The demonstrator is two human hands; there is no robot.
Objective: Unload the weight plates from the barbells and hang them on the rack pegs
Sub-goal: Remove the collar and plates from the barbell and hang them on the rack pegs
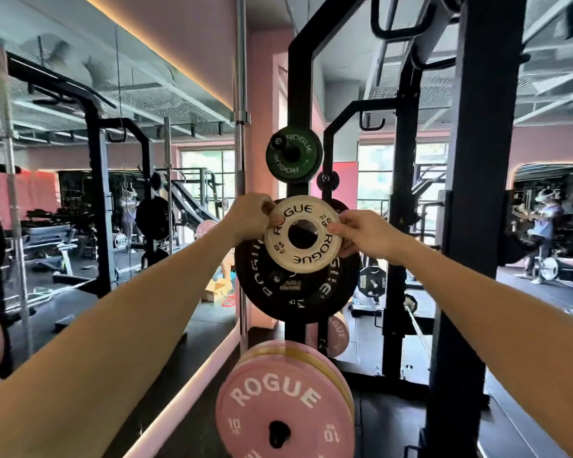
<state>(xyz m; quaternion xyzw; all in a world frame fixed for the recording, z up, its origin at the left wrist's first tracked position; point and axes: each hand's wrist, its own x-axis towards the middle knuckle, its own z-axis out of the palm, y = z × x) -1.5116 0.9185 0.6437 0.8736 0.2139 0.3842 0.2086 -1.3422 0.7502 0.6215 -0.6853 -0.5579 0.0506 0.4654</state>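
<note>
A small white 0.5 kg weight plate (302,256) is held up in front of the black rack upright (300,94). My left hand (252,217) pinches its left edge and my right hand (364,233) pinches its right edge. Behind it, black plates (278,292) hang on a middle peg. A green plate (294,157) hangs on the peg above. Pink 10 kg plates (285,408) hang on the lowest peg, nearest me. The middle peg's tip is hidden by the white plate.
A thick black rack post (477,226) stands close at the right. An upright steel barbell (241,160) stands just left of the rack. Mirrors left and right reflect other racks, benches and a person. Dark floor runs beneath.
</note>
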